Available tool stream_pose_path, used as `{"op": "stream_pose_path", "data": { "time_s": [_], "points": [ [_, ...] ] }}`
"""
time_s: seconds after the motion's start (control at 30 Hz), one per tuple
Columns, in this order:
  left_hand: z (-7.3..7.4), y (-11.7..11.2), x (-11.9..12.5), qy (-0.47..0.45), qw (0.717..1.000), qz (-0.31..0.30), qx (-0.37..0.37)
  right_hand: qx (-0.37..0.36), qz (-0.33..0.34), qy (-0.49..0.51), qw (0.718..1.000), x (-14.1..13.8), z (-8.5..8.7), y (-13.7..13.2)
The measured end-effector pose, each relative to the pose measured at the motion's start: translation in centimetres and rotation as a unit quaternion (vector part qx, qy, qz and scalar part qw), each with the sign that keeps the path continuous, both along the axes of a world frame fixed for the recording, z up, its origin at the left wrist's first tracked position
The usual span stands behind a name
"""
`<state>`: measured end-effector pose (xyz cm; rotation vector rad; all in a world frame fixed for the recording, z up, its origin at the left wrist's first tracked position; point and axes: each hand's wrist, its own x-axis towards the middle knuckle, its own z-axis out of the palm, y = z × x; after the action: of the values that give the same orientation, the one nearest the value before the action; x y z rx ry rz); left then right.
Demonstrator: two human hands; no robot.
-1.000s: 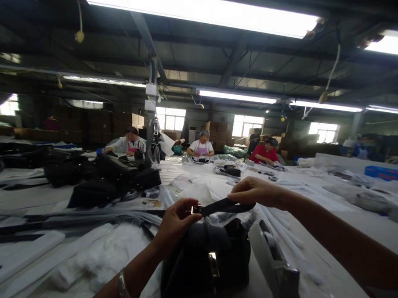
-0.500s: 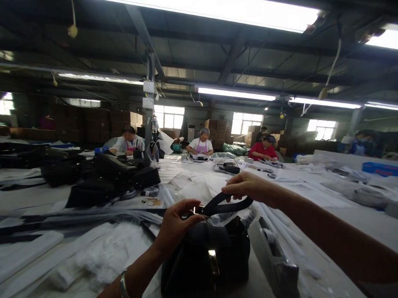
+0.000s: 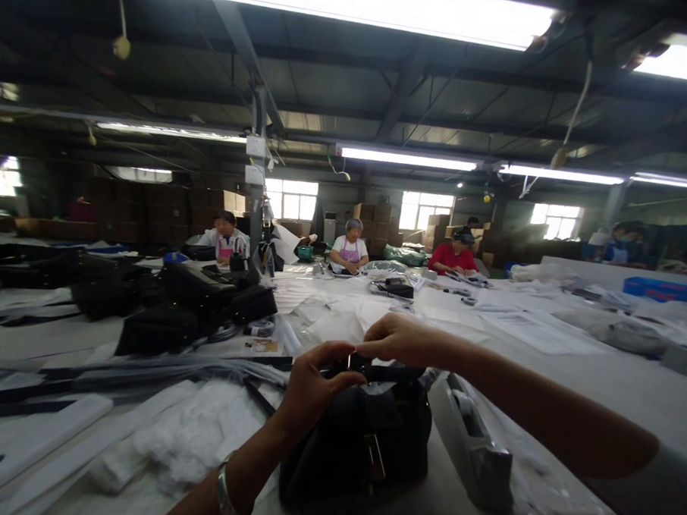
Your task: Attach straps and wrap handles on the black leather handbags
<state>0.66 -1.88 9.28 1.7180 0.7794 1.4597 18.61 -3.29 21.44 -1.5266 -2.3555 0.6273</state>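
A black handbag (image 3: 351,439) with a gold clasp stands on the white table (image 3: 611,397) right in front of me. Its black strap (image 3: 391,373) runs across the bag's top. My left hand (image 3: 312,388) pinches the strap's left end, where a small metal buckle glints. My right hand (image 3: 404,340) has come close to it and grips the same strap just right of the buckle, fingers curled down over it. Both hands meet above the bag.
A grey tape dispenser (image 3: 471,442) stands right of the bag. A heap of black bags (image 3: 186,302) lies at the left, with white paper and plastic wrapping (image 3: 174,439) spread around. Three other people (image 3: 349,253) sit working at the table's far end.
My right hand has moved left and down along the strap, from holding it out in a raised loop to meeting my left hand at the buckle. The strap now lies lower.
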Motion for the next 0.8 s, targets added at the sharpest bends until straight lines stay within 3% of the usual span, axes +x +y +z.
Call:
{"op": "stream_pose_path", "data": {
  "time_s": [0.07,0.13,0.27,0.33,0.4,0.57,0.7,0.8],
  "points": [
    [0.1,0.0,-0.3,-0.002,1.000,0.007,0.010,0.029,0.050,-0.004,0.998,-0.1,0.0,-0.2],
    [0.2,0.0,-0.9,-0.001,0.999,0.034,0.013,0.041,0.086,0.052,0.994,0.7,0.5,-0.3],
    [0.5,-0.1,-1.9,-0.012,0.998,0.056,-0.003,-0.056,0.136,0.237,0.960,3.3,0.6,-0.1],
    [0.6,-0.1,-2.0,-0.032,0.998,0.044,-0.017,-0.085,0.164,0.277,0.943,4.0,-0.7,0.2],
    [0.4,-0.1,-1.8,-0.045,0.998,0.028,-0.026,-0.069,0.175,0.268,0.945,3.8,-2.8,0.4],
    [-0.1,-0.1,-1.5,-0.013,0.999,0.031,0.016,0.088,0.139,0.264,0.950,1.0,-7.7,0.7],
    [-0.1,-0.5,-2.1,0.032,0.996,0.055,0.054,0.103,0.097,0.325,0.935,-0.2,-9.4,1.2],
    [0.0,-0.8,-2.7,0.039,0.997,0.033,0.049,0.082,0.084,0.336,0.935,0.0,-9.9,1.5]
  ]
}}
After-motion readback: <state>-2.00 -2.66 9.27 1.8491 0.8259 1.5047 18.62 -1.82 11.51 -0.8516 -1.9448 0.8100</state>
